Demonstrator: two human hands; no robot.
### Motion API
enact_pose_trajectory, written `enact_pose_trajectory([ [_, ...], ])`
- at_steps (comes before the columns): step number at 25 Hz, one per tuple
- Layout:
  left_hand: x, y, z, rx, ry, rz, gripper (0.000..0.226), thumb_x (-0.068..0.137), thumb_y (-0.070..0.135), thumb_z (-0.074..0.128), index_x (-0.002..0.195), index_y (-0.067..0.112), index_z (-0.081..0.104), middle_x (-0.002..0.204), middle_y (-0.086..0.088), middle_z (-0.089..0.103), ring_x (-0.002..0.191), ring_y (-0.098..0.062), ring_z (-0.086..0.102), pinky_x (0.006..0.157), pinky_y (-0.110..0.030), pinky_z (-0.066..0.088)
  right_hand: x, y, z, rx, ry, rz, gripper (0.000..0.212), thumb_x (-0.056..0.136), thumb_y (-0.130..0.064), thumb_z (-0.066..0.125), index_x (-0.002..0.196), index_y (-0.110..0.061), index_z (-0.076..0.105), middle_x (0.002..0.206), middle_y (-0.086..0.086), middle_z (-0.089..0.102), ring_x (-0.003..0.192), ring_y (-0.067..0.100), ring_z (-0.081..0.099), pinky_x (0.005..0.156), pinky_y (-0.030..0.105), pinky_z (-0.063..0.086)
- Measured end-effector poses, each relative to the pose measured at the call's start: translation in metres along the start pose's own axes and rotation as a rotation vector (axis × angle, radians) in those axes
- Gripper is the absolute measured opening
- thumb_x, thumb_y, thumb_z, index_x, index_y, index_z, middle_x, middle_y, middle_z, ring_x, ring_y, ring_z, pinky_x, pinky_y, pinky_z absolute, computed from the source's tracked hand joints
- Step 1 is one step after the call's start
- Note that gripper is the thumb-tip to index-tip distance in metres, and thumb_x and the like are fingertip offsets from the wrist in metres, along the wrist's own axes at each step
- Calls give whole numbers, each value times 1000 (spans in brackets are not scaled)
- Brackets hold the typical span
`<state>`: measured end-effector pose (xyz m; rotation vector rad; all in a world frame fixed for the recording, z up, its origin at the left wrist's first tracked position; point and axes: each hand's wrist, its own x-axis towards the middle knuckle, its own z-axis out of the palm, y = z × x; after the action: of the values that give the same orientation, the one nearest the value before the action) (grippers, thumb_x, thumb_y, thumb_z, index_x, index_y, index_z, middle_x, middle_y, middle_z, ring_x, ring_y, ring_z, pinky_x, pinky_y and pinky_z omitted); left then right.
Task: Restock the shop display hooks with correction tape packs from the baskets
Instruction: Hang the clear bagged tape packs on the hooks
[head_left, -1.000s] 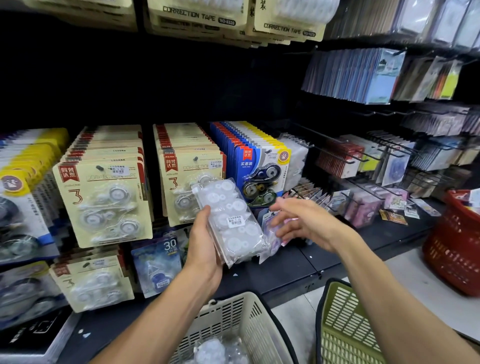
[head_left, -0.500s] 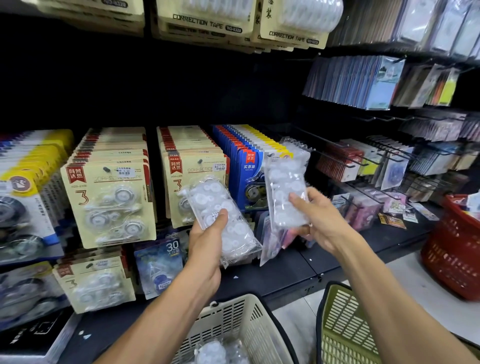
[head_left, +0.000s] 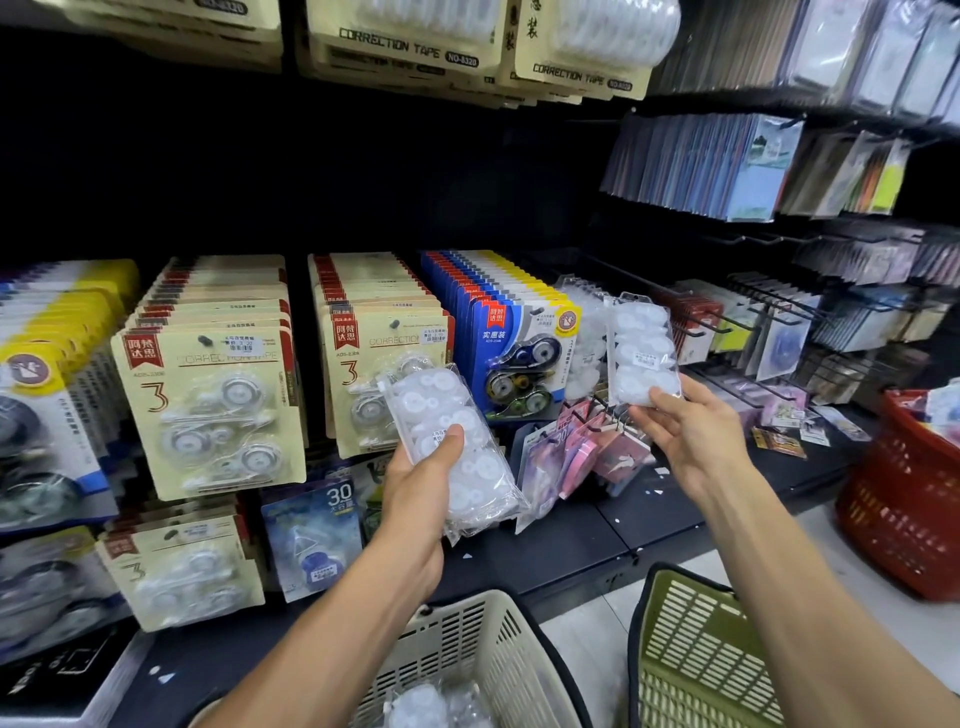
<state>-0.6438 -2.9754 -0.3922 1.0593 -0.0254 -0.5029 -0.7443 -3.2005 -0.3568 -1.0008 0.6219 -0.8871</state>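
The big cards (head_left: 400, 47) hanging at the top read "CORRECTION TAPE" and "NO-8320". Below them, the cream packs (head_left: 208, 405) on the hooks show a red tag with white signs, a big "3" and "CORRECTION TAPE". The blue packs (head_left: 514, 353) beside them have a red tag and white signs too. A small blue pack (head_left: 317, 535) lower down says "30".

The left hand (head_left: 415, 499) holds a clear pack (head_left: 452, 447) of white tape wheels, thumb on its front. This pack is long, and it leans with its top to the upper left, in front of the cream packs. It has a small white sticker, too tiny to read.

The right hand (head_left: 691, 431) pinches a second clear pack (head_left: 641, 353) at its bottom edge. This one stands almost straight up, its hole end on top, just right of the blue packs. Its sticker is also too small to read.

A white basket (head_left: 498, 649) sits at the bottom edge, with more clear packs inside. A green basket (head_left: 696, 654) is beside it, and a red basket (head_left: 909, 519) is at the right edge.
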Motion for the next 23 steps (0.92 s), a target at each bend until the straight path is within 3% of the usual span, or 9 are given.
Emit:
enact_pose_trajectory([
  [3, 1, -1, 0, 2, -2, 7, 18, 96, 16, 68, 114, 20, 67, 112, -5, 76, 104, -26, 73, 96, -47, 57, 0, 0, -1, -27, -7, 8, 31, 93, 11, 55, 120, -3, 59, 100, 13, 70, 78, 22, 69, 67, 26, 62],
  [9, 1, -4, -1, -8, -10, 1, 28, 95, 17, 69, 123, 17, 65, 111, -5, 76, 99, -24, 73, 85, -39, 58, 0, -1, 2, 107, 159, -47, 41, 91, 14, 59, 124, -7, 45, 91, 14, 62, 73, 24, 66, 62, 28, 62],
  [14, 2, -3, -2, 6, -6, -2, 29, 94, 19, 71, 123, 18, 66, 111, -4, 77, 100, -24, 74, 92, -44, 58, 0, 0, -2, 79, 186, -16, 36, 90, 14, 59, 120, -3, 48, 89, 15, 62, 71, 26, 64, 56, 26, 61],
  [20, -1, -2, -1, 13, -7, -8, 24, 95, 18, 70, 119, 18, 67, 110, -4, 77, 100, -24, 74, 92, -43, 58, -1, -1, -1, 91, 147, -28, 43, 92, 13, 58, 133, 1, 49, 97, 15, 64, 77, 24, 67, 66, 27, 62],
  [23, -2, -3, -2, 29, -9, -7, 24, 95, 18, 70, 119, 18, 67, 109, -4, 77, 99, -24, 74, 86, -39, 59, 1, 0, 4, 72, -8, 67, 57, 93, 14, 53, 145, 1, 39, 130, 22, 55, 105, 28, 64, 90, 32, 58],
])
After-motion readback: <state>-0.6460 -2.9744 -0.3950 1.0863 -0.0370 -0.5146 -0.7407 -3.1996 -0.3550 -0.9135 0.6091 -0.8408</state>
